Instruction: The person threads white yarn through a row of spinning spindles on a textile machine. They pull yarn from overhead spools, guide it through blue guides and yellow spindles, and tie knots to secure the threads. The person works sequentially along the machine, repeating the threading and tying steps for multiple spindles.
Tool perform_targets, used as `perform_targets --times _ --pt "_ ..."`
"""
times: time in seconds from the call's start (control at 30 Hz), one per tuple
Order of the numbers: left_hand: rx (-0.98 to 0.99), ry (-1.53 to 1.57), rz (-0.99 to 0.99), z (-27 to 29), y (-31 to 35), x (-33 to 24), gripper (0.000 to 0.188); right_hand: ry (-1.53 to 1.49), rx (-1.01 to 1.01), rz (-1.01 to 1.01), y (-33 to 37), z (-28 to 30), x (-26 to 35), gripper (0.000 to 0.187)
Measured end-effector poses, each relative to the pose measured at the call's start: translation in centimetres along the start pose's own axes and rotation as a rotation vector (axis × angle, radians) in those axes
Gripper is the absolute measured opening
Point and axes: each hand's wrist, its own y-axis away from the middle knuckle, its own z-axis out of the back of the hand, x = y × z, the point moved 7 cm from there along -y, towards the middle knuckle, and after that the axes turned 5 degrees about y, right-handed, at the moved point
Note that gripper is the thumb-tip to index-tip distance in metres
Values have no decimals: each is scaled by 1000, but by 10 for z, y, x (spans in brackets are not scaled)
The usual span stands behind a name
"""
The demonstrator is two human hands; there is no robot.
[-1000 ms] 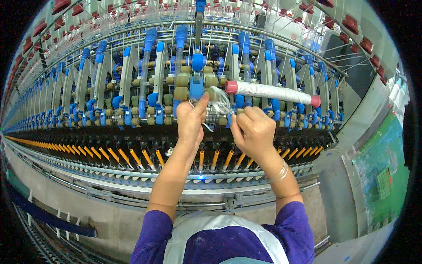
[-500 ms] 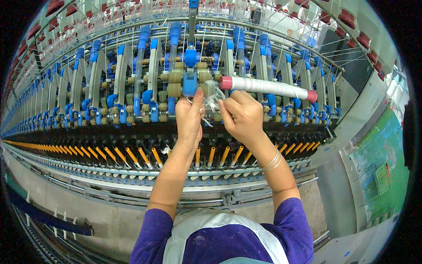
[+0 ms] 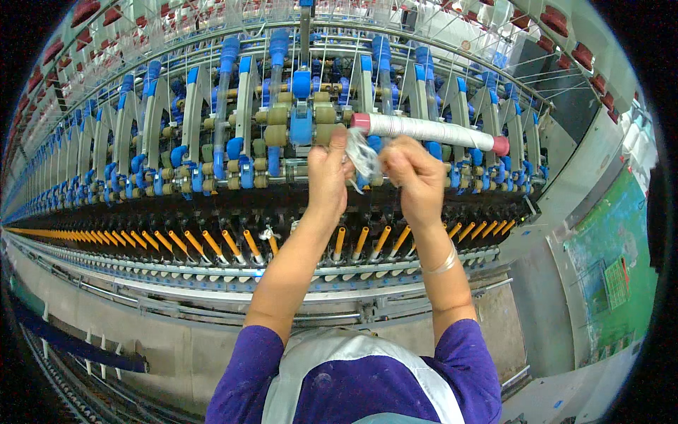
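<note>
Loose white yarn tangle (image 3: 364, 157) between hands: left hand (image 3: 328, 173) has fingers closed on it; right hand (image 3: 418, 173) at its right edge, blurred, finger closure I cannot tell. Long white-wound red-ended bobbin (image 3: 432, 132) just beyond, nearer right hand, axis sideways.

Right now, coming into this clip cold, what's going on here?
A person is working bare-handed at a long machine. The left hand pinches a loose tuft of white fibre; the right hand is curled at the tuft's other side, too blurred to tell whether it grips. A white-wound bobbin with reddish ends lies sideways just beyond the right hand, and orange tubes line the machine's lower part.
</note>
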Motion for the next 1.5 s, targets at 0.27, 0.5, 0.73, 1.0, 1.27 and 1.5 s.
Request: perform_targets --times 0.27,0.5,0.73,1.0,1.27,1.5 --pt "111 -376 614 122 163 66 17 288 -197 -228 125 117 -2 29" --pt "-22 -1100 921 283 347 56 28 -56 163 -1078 268 117 -59 20" --pt "33 -556 1399 309 408 129 46 -97 353 -1210 301 69 -52 20" --pt "248 -701 1486 264 363 97 52 153 492 -1148 282 50 -33 26" --pt "694 -1361 863 164 267 82 23 129 817 -1199 292 24 -39 27" --pt "491 -1469 678 195 237 75 6 169 1106 -814 277 -17 -18 21"
